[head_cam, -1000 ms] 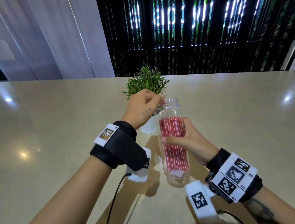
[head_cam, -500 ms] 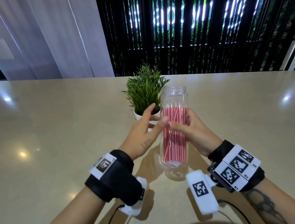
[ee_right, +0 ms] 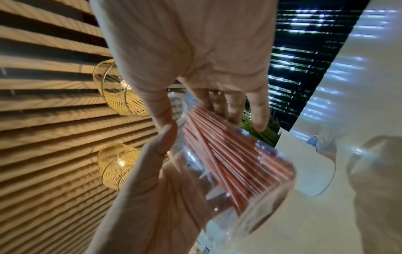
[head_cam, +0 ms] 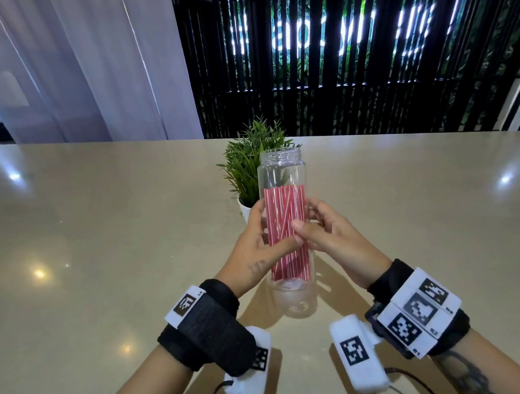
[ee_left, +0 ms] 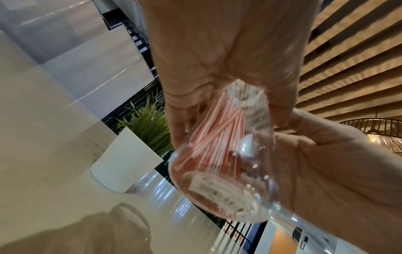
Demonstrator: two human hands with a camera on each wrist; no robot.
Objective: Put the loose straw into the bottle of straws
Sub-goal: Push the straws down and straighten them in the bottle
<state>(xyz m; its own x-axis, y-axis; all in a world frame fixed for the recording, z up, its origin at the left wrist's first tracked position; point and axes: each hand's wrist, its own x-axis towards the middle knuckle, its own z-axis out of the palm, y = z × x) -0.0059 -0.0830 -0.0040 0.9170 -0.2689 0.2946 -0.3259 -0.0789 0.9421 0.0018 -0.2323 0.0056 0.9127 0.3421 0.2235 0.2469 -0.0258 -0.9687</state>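
Straws [head_cam: 287, 232], red with thin white stripes, stand packed together inside the clear bottle [head_cam: 283, 176], most upright and a few leaning across the bundle; which of them was the loose one cannot be told. Their tops end well below the bottle's open, threaded neck, so the upper part of the bottle is bare plastic. The bottle is held upright over the table [head_cam: 100, 240]; whether its base touches the surface cannot be made out from the head view, since the clear bottom blends with its reflection. A small white label shows on the base in the left wrist view, its print too blurred to read.

The left hand [head_cam: 253, 247] wraps the bottle's left side, thumb across the front, fingers hidden behind it. The right hand [head_cam: 327, 238] clasps the right side, thumb on the front touching the left thumb, fingers curled round the far side; both grips are clamped on the bottle. In the wrist views the palms fill much of the picture and the bottle is smeared by blur.

Just behind the bottle stands a small green plant [head_cam: 250, 163] in a white pot [head_cam: 244, 209], partly covered by bottle and left hand. Beyond the table hang pale curtains [head_cam: 87, 70] and a dark slatted screen [head_cam: 365, 54].
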